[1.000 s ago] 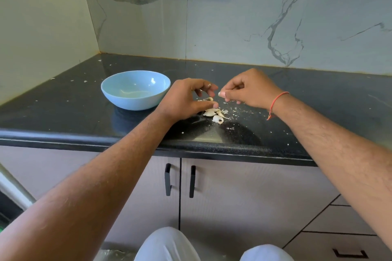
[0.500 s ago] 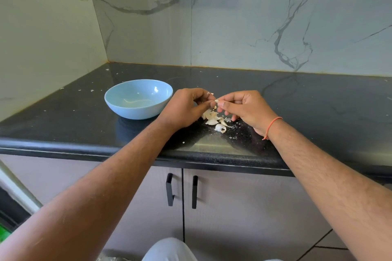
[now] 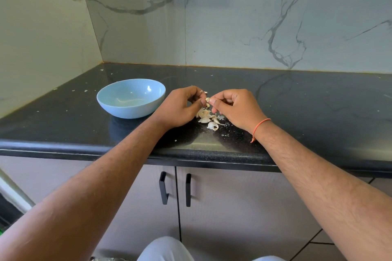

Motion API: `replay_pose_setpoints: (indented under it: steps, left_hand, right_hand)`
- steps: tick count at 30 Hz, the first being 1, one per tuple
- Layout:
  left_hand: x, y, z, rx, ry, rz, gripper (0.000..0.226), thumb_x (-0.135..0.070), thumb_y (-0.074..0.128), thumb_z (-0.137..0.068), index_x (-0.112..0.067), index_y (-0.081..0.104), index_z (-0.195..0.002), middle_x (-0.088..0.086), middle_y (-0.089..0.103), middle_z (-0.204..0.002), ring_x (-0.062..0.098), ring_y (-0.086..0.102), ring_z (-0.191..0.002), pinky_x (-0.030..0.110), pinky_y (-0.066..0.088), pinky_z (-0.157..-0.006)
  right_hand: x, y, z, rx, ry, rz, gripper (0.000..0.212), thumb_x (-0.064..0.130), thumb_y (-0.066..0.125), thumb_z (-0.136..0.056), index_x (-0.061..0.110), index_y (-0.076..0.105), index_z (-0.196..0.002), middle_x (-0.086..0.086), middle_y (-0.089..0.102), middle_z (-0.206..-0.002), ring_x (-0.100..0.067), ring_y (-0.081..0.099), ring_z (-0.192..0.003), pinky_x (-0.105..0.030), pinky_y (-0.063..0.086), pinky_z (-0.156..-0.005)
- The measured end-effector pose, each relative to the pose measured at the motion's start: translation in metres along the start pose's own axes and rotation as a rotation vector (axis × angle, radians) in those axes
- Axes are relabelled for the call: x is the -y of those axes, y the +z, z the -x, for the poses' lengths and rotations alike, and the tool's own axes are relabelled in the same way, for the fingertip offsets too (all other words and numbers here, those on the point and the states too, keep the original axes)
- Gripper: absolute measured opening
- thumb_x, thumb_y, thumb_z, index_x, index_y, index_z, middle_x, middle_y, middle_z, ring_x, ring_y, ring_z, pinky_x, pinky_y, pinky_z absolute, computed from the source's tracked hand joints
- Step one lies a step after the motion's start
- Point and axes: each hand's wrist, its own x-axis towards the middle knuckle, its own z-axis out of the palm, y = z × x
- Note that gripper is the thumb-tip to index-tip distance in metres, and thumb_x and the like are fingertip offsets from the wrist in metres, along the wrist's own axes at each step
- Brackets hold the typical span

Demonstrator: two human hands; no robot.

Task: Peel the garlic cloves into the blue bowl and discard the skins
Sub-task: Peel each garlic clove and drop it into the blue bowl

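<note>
Fingers of both hands are curled and meet above the black speckled stone countertop (image 3: 297,99), where the left hand (image 3: 180,108) and the right hand (image 3: 235,108) together pinch one small pale garlic clove (image 3: 207,100) between thumbs and fingertips. Just below them a little heap of loose papery white garlic skins (image 3: 209,119) lies on the counter, with tiny flakes scattered around it. Left of the left hand, close to it, the round light-blue bowl (image 3: 118,104) stands upright on the counter, and a thin orange thread band (image 3: 259,128) circles the right wrist.
</note>
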Motion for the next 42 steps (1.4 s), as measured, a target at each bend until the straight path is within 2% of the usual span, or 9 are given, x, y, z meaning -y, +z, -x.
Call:
replay_pose_setpoints:
  steps: [4,9,13,15,18,20,29,40,42]
  left_hand:
    - [-0.0004,0.0002,-0.0002,-0.014,-0.003,-0.003,0.009,-0.022,0.06,-0.106,-0.021,0.067,-0.1,-0.013,0.07,-0.087,-0.009,0.062,-0.076,0.005,0.042,-0.069]
    - [0.0032,0.0026,-0.0018,-0.05,-0.019,-0.038,0.006,-0.023,0.064,-0.103,-0.021,0.07,-0.103,-0.013,0.071,-0.091,-0.001,0.065,-0.083,0.012,0.047,-0.073]
    - [0.0019,0.0029,-0.0004,-0.084,-0.003,-0.028,0.016,-0.021,0.075,-0.096,-0.024,0.076,-0.111,-0.02,0.074,-0.098,0.0,0.067,-0.084,0.008,0.046,-0.073]
    - [0.0002,0.0023,0.0005,-0.094,0.009,-0.026,0.017,-0.022,0.077,-0.095,-0.025,0.079,-0.111,-0.023,0.074,-0.093,0.0,0.067,-0.081,0.005,0.043,-0.07]
    - [-0.0009,0.0015,0.0008,-0.112,0.019,-0.049,0.012,-0.027,0.077,-0.096,-0.026,0.083,-0.106,-0.025,0.072,-0.086,-0.003,0.066,-0.077,0.004,0.041,-0.067]
    - [-0.0016,0.0015,0.0008,-0.115,0.021,-0.052,0.012,-0.028,0.076,-0.097,-0.026,0.083,-0.106,-0.023,0.073,-0.086,-0.004,0.065,-0.076,0.004,0.041,-0.067]
    - [-0.0057,0.0004,0.0017,-0.075,0.044,-0.05,0.014,-0.024,0.073,-0.1,-0.024,0.082,-0.111,-0.024,0.072,-0.085,-0.007,0.065,-0.076,0.004,0.041,-0.067]
    - [-0.0034,0.0014,0.0007,-0.082,-0.011,-0.053,0.011,-0.024,0.066,-0.102,-0.029,0.074,-0.097,-0.017,0.075,-0.09,-0.002,0.066,-0.079,0.007,0.043,-0.067]
    - [-0.0017,0.0016,0.0001,-0.076,-0.031,-0.055,0.016,-0.015,0.066,-0.1,-0.027,0.075,-0.097,-0.018,0.075,-0.091,-0.001,0.066,-0.079,0.009,0.046,-0.07]
  right_hand:
    - [0.0011,0.0005,0.0006,-0.025,-0.054,0.073,0.013,0.032,0.073,-0.097,0.026,0.081,-0.089,0.013,0.076,-0.071,-0.015,0.061,-0.055,-0.033,0.054,-0.057]
    - [0.0017,0.0009,0.0015,-0.006,-0.083,0.081,0.012,0.03,0.073,-0.097,0.028,0.079,-0.087,0.013,0.075,-0.07,-0.011,0.061,-0.058,-0.03,0.054,-0.06]
    - [0.0009,-0.0016,-0.0002,-0.084,-0.042,0.095,0.016,0.029,0.075,-0.096,0.023,0.078,-0.081,0.009,0.074,-0.067,0.003,0.058,-0.05,-0.008,0.041,-0.053]
    - [-0.0004,-0.0016,-0.0009,-0.108,-0.036,0.128,0.017,0.031,0.076,-0.094,0.025,0.078,-0.079,0.009,0.073,-0.065,0.002,0.06,-0.05,-0.008,0.042,-0.054]
    - [-0.0023,-0.0001,-0.0012,-0.103,-0.048,0.163,0.014,0.033,0.078,-0.093,0.026,0.08,-0.081,0.01,0.073,-0.066,-0.006,0.066,-0.058,-0.019,0.054,-0.058]
    - [-0.0023,0.0011,-0.0005,-0.098,-0.068,0.181,0.014,0.033,0.077,-0.093,0.025,0.08,-0.083,0.011,0.072,-0.065,-0.006,0.066,-0.058,-0.021,0.054,-0.059]
    - [0.0007,0.0012,0.0018,-0.077,-0.089,0.192,0.015,0.034,0.077,-0.092,0.023,0.081,-0.083,0.014,0.069,-0.065,0.002,0.059,-0.055,-0.011,0.042,-0.056]
    - [-0.0047,0.0024,0.001,-0.112,-0.114,0.214,0.004,0.028,0.082,-0.088,0.023,0.082,-0.086,0.014,0.071,-0.07,0.004,0.062,-0.061,-0.008,0.047,-0.06]
    - [-0.0051,0.0018,-0.0001,-0.139,-0.112,0.214,0.004,0.028,0.083,-0.087,0.024,0.082,-0.086,0.014,0.072,-0.071,0.004,0.063,-0.063,-0.007,0.046,-0.059]
